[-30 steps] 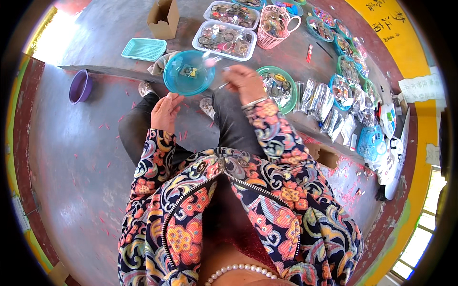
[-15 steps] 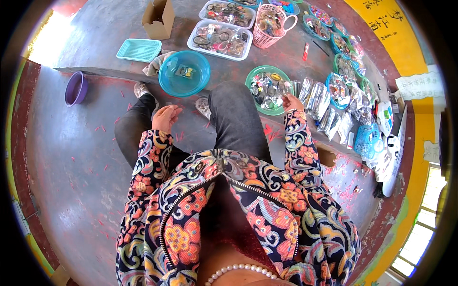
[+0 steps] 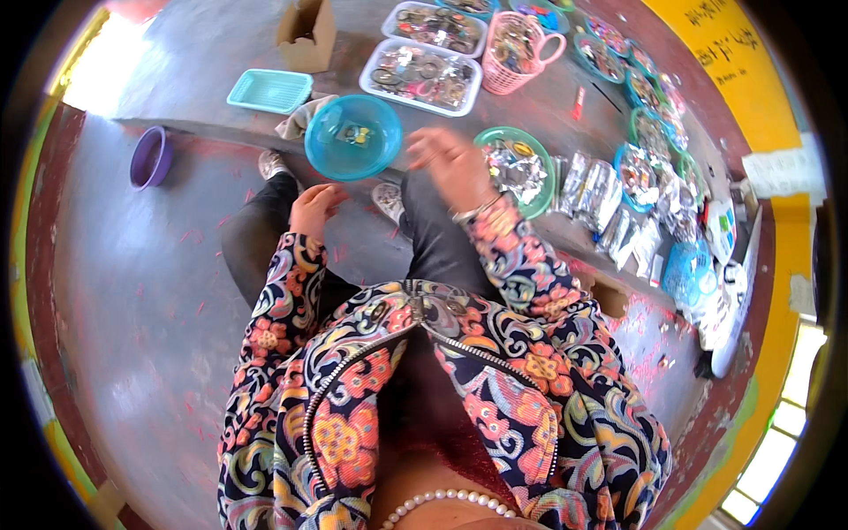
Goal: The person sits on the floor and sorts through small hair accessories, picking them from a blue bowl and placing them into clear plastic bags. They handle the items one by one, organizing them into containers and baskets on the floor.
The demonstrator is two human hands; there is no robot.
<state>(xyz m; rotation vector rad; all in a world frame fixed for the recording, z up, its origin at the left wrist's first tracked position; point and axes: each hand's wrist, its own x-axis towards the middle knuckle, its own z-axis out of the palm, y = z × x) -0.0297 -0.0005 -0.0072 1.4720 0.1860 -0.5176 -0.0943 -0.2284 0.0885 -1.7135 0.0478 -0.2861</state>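
Observation:
My right hand (image 3: 452, 168) is above my knee, between the blue basin and the green basin, fingers toward the blue one. Motion smears its fingers, so what they hold, if anything, cannot be told. Above my lap, my left hand (image 3: 315, 212) is closed, fingers curled against the thumb; anything in it is too small to make out. The translucent blue basin (image 3: 318, 152) stands in front of my feet with a small clear packet (image 3: 353, 134) holding something yellowish at its bottom. On my right, the green basin (image 3: 541, 205) is filled with small shiny packets (image 3: 512, 172).
White trays (image 3: 455, 108) of packaged trinkets and a pink basket (image 3: 505, 78) stand farther back, beside a turquoise tray (image 3: 269, 91) and a cardboard box (image 3: 306, 40). Clear packets (image 3: 609, 194) and more filled basins (image 3: 649, 132) line the right. A purple basin (image 3: 151, 159) is at left.
My right hand has moved left from the green basin toward the blue basin. My left hand stays near my lap, and the whole view has shifted slightly.

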